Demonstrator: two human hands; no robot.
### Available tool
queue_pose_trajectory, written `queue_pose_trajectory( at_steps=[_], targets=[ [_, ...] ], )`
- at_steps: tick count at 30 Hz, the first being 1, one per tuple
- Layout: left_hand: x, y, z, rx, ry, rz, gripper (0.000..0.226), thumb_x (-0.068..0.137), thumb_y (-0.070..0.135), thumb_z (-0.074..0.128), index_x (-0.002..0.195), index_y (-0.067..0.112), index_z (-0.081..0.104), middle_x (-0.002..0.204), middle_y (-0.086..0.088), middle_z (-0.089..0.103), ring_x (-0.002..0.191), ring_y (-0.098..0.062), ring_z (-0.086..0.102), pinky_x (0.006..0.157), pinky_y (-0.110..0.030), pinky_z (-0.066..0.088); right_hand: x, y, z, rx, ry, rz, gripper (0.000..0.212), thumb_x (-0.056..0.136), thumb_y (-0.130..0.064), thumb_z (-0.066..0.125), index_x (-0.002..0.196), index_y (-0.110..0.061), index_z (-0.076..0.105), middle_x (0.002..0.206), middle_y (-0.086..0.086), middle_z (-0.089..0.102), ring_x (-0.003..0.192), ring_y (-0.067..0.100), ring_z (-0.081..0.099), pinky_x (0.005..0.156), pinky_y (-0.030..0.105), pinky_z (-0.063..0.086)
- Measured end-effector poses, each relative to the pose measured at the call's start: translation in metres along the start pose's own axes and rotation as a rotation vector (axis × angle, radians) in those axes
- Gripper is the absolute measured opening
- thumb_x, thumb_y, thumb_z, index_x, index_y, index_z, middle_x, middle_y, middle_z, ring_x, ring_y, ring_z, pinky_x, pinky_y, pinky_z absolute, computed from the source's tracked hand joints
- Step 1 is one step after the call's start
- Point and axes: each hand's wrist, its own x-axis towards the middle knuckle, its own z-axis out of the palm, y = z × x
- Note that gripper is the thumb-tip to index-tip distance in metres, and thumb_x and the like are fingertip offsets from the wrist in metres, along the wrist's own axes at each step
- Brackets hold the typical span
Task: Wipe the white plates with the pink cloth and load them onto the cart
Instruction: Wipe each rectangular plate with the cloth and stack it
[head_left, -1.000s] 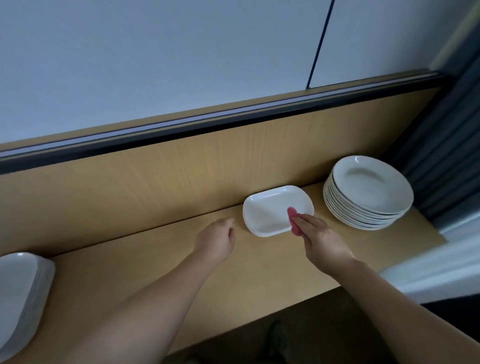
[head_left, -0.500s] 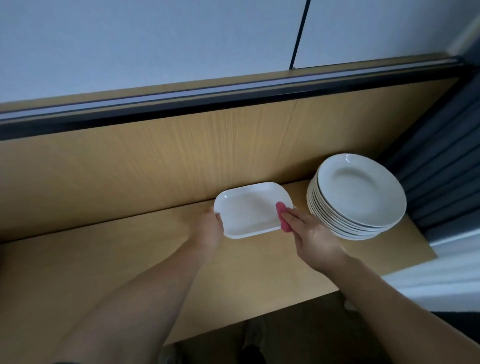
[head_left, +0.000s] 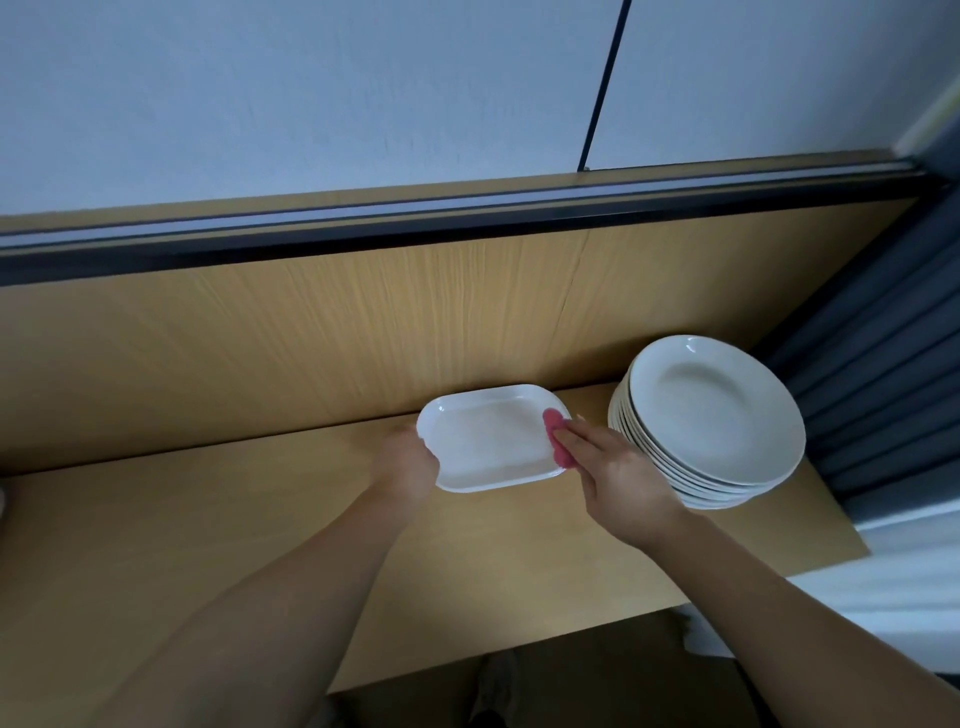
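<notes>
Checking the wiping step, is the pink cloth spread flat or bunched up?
Bunched up: the pink cloth shows as a small wad under the right hand, at the right edge of the rectangular plate.

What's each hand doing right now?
Left hand: grips the rectangular plate by its left edge.
Right hand: holds the pink cloth against the plate's right rim.
</notes>
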Motion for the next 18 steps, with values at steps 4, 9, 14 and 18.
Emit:
queue_pose_trajectory(
  at_steps=[4, 9, 14, 18],
  targets=[
    [-0.005, 0.006, 0.001, -0.113, 0.013, -0.041, 0.019, 0.090, 0.002, 0.043, 0.105, 0.001, 0.055, 0.095, -0.009, 0.059, 0.079, -0.021, 0.048, 0.065, -0.028, 0.035, 0.000, -0.003, 0.000, 0.011, -0.006, 0.012, 0.061, 0.082, 0.006, 0.062, 0.139, -0.013, 0.051, 0.115, -0.005, 0.063, 0.097, 0.020, 0.061, 0.084, 0.036, 0.056],
    [-0.007, 0.007, 0.004, -0.145, -0.001, -0.059, 0.021, 0.086, -0.001, 0.046, 0.106, -0.001, 0.053, 0.102, -0.015, 0.062, 0.086, -0.028, 0.056, 0.063, -0.028, 0.037, -0.003, -0.003, -0.003, 0.017, -0.016, 0.006, 0.057, 0.083, 0.007, 0.059, 0.137, -0.011, 0.052, 0.109, -0.005, 0.062, 0.092, 0.019, 0.059, 0.079, 0.038, 0.056],
    [-0.007, 0.010, 0.003, -0.128, -0.024, -0.098, 0.025, 0.082, -0.004, 0.050, 0.106, -0.002, 0.051, 0.106, -0.017, 0.062, 0.089, -0.029, 0.057, 0.063, -0.030, 0.038, -0.005, -0.005, -0.004, 0.003, -0.020, -0.005, 0.060, 0.080, 0.009, 0.061, 0.136, -0.010, 0.053, 0.110, -0.003, 0.063, 0.090, 0.020, 0.060, 0.078, 0.039, 0.056],
    [-0.006, 0.017, -0.003, -0.093, -0.044, -0.116, 0.028, 0.083, -0.001, 0.051, 0.111, -0.001, 0.049, 0.107, -0.014, 0.060, 0.094, -0.030, 0.059, 0.061, -0.030, 0.037, -0.005, -0.006, -0.004, 0.001, -0.027, -0.015, 0.061, 0.080, 0.009, 0.061, 0.137, -0.009, 0.052, 0.111, -0.003, 0.063, 0.089, 0.022, 0.060, 0.078, 0.039, 0.056]
  ],
)
